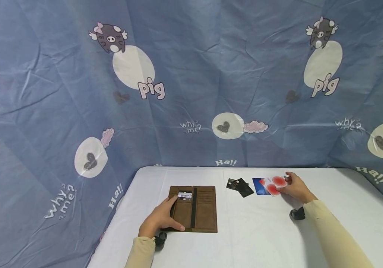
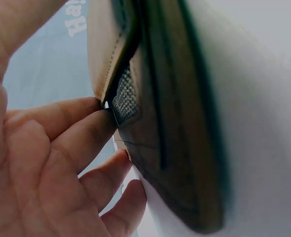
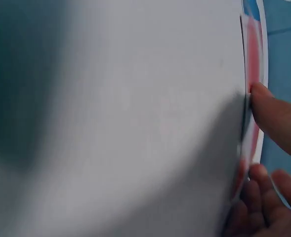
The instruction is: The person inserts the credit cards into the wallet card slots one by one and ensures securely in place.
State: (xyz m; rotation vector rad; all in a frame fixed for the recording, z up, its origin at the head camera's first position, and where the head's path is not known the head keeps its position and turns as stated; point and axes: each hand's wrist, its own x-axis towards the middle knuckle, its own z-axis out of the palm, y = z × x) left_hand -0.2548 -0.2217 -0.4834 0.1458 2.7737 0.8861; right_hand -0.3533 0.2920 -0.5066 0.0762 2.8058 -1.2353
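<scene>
A brown bifold wallet (image 1: 205, 214) lies opened flat on the white table, with a card (image 1: 184, 195) showing in a slot of its left half. My left hand (image 1: 160, 217) grips the wallet's left side, thumb at the near edge; in the left wrist view its fingertips (image 2: 103, 116) meet the edge by a woven patch. Over at the right, my right hand (image 1: 296, 188) holds the right end of a card with red circles (image 1: 272, 188), thumb and fingers at its edges. A blue card (image 1: 260, 187) lies against it on the left.
Two black cards (image 1: 243, 187) overlap between the wallet and the coloured cards. A blue printed cloth (image 1: 191, 145) hangs behind and to the left of the white tabletop (image 1: 245, 230). Each wrist carries a small black device (image 1: 297, 214).
</scene>
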